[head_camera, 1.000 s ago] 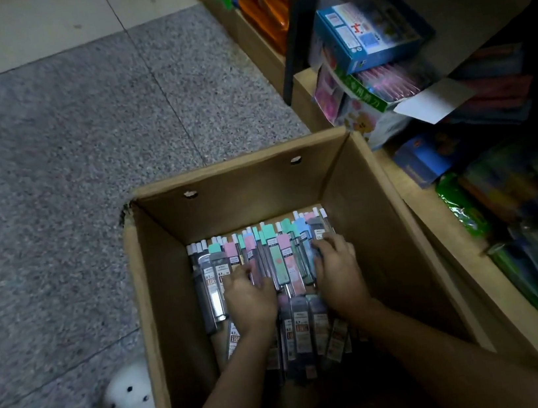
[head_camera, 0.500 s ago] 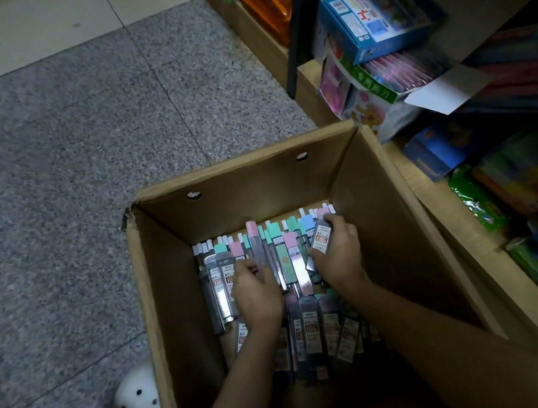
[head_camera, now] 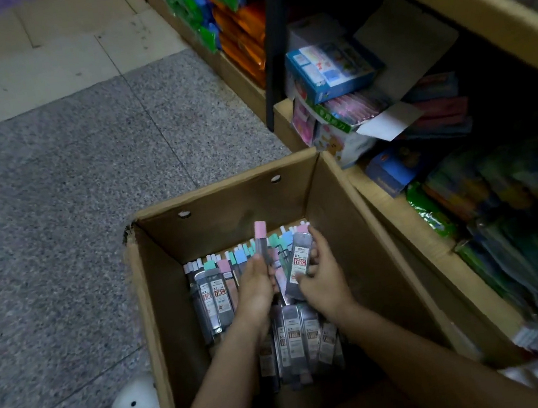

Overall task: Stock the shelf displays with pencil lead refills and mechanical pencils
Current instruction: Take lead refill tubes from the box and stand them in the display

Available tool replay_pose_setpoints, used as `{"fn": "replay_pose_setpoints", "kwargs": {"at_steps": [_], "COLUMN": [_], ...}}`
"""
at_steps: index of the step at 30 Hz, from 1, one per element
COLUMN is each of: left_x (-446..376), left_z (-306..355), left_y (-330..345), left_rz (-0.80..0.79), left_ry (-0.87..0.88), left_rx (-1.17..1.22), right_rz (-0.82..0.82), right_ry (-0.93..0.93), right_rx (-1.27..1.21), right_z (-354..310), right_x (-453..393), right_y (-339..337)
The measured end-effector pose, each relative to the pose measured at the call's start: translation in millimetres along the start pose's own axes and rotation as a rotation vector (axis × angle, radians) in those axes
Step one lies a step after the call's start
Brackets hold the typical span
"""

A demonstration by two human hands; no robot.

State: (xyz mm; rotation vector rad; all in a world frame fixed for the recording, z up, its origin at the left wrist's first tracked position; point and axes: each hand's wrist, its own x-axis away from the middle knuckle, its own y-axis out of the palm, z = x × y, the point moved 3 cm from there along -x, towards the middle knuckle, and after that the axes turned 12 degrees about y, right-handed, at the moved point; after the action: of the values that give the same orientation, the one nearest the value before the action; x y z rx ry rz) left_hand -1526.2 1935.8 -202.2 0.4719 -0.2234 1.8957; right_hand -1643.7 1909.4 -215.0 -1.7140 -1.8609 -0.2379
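speckled grey floor [head_camera: 53, 206] under a cardboard box [head_camera: 160, 323] beside wooden shelves [head_camera: 411, 215].

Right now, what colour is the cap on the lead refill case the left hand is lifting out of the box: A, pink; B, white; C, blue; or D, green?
A: the left hand grips a lead refill case whose cap, raised above the rest in the cardboard box, is pink.
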Motion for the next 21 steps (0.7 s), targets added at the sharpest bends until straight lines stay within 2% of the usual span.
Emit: {"fn": "replay_pose_setpoints", "kwargs": {"at_steps": [4, 8, 11, 17, 19, 21], "left_x": [16.3, 37.4, 55.4, 95.0, 103.6, 106.1], "left_z": [46.2, 110.6, 160.9, 232.5, 242.3, 246.8], "left_y": [9.8, 25.9, 47.0, 77.0, 81.5, 87.8], "left_rz": [-0.042, -0.157, -0.342, -0.698, -0.726, -0.704], "left_ry": [0.033, 0.214, 0.305, 0.511, 0.577, 0.569], "left_rx": [0.114, 0.058, -0.021, -0.334, -0.296, -0.243], "right_rz": [0.058, 0.15, 0.211, 0.326, 0.324, 0.345], "right_ry": [-0.107, -0.253, -0.357, -0.489, -0.52, -0.549], "right_rx": [-0.051, -0.039, -0.03, 0.062, 0.053, 0.092], "right_z": [-40.8, -99.3, -142.0, -205.2, -217.5, -225.7], "right_x": [24.8, 58.2, 89.0, 155.1, 172.8, 186.3], "right_y": [-24.4, -64.1, -98.9, -163.6, -178.4, -191.2]}}
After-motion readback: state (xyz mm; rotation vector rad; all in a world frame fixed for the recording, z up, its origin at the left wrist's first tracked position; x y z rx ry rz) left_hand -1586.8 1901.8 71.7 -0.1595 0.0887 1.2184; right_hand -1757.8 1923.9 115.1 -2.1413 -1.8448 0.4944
